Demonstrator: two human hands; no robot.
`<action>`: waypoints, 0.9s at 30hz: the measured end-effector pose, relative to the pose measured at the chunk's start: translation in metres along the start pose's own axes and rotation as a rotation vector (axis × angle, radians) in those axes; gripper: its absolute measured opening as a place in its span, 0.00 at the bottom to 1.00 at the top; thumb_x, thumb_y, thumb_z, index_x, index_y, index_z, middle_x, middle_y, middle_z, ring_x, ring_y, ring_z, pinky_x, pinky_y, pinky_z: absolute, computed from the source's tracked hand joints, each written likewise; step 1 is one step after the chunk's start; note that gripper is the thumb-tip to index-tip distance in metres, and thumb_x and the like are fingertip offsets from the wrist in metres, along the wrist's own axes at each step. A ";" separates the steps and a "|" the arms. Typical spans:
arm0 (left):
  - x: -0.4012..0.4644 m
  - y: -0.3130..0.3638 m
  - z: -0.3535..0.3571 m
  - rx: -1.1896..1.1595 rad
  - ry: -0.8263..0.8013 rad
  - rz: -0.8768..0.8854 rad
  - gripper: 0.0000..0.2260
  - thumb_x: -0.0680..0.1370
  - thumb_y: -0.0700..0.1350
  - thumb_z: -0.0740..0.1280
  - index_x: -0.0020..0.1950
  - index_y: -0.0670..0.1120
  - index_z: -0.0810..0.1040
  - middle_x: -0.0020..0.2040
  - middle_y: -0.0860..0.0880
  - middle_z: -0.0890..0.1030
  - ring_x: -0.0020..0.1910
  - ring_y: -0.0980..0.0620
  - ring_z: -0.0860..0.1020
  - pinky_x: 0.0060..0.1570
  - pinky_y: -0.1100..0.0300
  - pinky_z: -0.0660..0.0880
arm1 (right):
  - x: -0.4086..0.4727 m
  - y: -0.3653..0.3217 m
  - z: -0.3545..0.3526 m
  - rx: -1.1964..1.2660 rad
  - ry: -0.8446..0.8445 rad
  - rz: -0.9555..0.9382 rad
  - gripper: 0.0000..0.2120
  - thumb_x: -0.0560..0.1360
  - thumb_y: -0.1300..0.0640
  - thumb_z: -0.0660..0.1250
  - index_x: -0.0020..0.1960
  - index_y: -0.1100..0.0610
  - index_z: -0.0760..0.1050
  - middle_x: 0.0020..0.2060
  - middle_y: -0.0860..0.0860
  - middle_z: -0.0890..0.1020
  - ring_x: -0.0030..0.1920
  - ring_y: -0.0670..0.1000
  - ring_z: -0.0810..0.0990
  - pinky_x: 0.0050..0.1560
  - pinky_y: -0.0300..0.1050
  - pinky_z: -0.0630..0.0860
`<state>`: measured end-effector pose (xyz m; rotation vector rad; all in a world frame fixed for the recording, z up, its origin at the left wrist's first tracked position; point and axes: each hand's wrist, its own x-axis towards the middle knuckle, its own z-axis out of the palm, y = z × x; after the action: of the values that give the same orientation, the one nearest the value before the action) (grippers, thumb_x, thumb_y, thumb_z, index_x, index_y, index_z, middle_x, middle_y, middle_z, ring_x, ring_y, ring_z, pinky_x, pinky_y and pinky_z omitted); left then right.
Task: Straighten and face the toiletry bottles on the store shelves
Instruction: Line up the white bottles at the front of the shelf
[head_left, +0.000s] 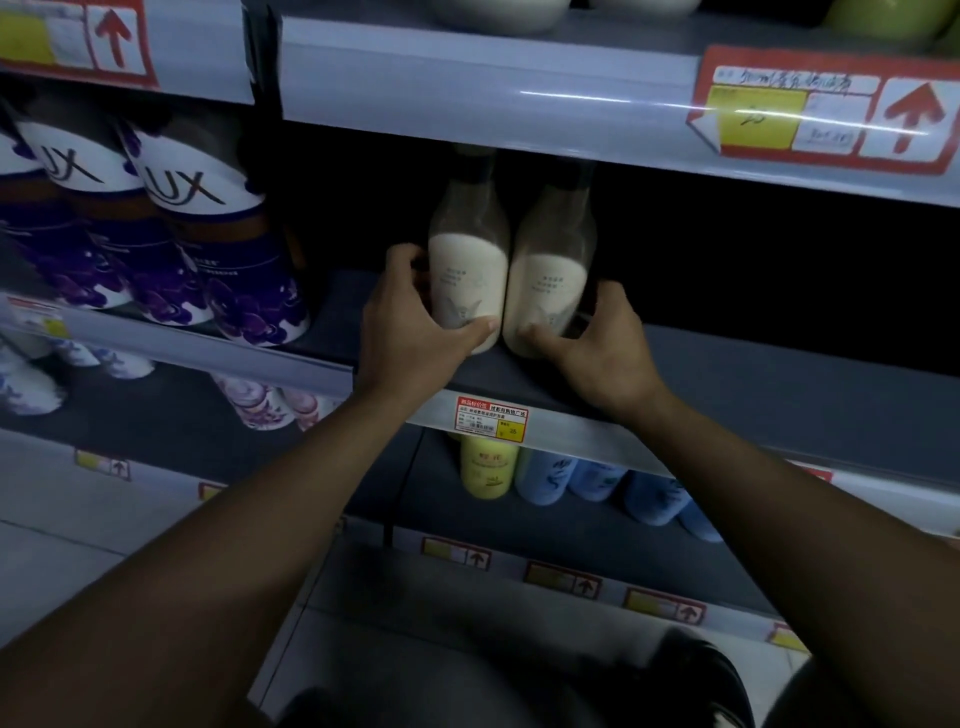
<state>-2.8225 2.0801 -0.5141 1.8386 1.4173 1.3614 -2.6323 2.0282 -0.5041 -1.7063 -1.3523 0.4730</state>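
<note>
1. Seen from a head camera looking down, two bare forearms reach forward to a dim store shelf (727, 374) with a grey deck.

2. Two cream-coloured bottles stand upright side by side near the front edge of that shelf, touching or almost touching each other. Each has a clear upper section, a dark cap and small print facing outward.

3. The left hand (410, 332) grips the left cream bottle (470, 280). Its fingers curl round the bottle's left side and the thumb presses across the lower front.

4. The right hand (605, 343) holds the right cream bottle (550, 286). Its fingers wrap the bottle's right side and the thumb lies against the base at the front.

5. A red and white price tag (492, 414) sits on the shelf edge just below the two bottles, between the wrists.

6. To the left, on a neighbouring shelf at about the same height, stand purple and white LUX bottles (228, 249) in a close row, tilted in the wide-angle view.

7. Above, the next shelf's front strip carries a large red-bordered label (826, 111) with a yellow patch and a red arrow pointing up.

8. On the shelf below stand a yellow bottle (488, 467) and, just beside it to the right, several blue bottles (550, 478).

9. Lower still, more shelf edges carry small tags with arrows; their print is too blurred to read.
</note>
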 end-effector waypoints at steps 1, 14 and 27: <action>-0.001 -0.003 0.000 -0.002 -0.019 -0.006 0.37 0.61 0.55 0.84 0.65 0.55 0.70 0.58 0.56 0.81 0.55 0.57 0.82 0.52 0.51 0.84 | -0.002 0.000 0.000 -0.027 0.000 0.000 0.29 0.68 0.48 0.82 0.61 0.52 0.69 0.59 0.49 0.80 0.58 0.48 0.80 0.58 0.47 0.79; 0.007 -0.010 0.015 -0.036 0.003 -0.128 0.35 0.62 0.48 0.86 0.65 0.47 0.75 0.59 0.51 0.84 0.54 0.54 0.83 0.55 0.50 0.83 | -0.011 -0.006 0.009 -0.101 0.123 0.040 0.32 0.66 0.44 0.83 0.61 0.54 0.71 0.59 0.51 0.83 0.58 0.53 0.83 0.56 0.55 0.82; 0.027 -0.017 0.024 -0.051 0.000 -0.178 0.35 0.63 0.48 0.87 0.64 0.47 0.75 0.58 0.49 0.85 0.55 0.53 0.84 0.57 0.50 0.83 | 0.008 -0.008 0.019 -0.151 0.131 0.130 0.27 0.68 0.41 0.81 0.52 0.53 0.69 0.56 0.56 0.83 0.57 0.58 0.83 0.58 0.59 0.80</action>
<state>-2.8097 2.1157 -0.5262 1.6377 1.4925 1.2961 -2.6479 2.0436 -0.5061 -1.9227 -1.2132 0.3321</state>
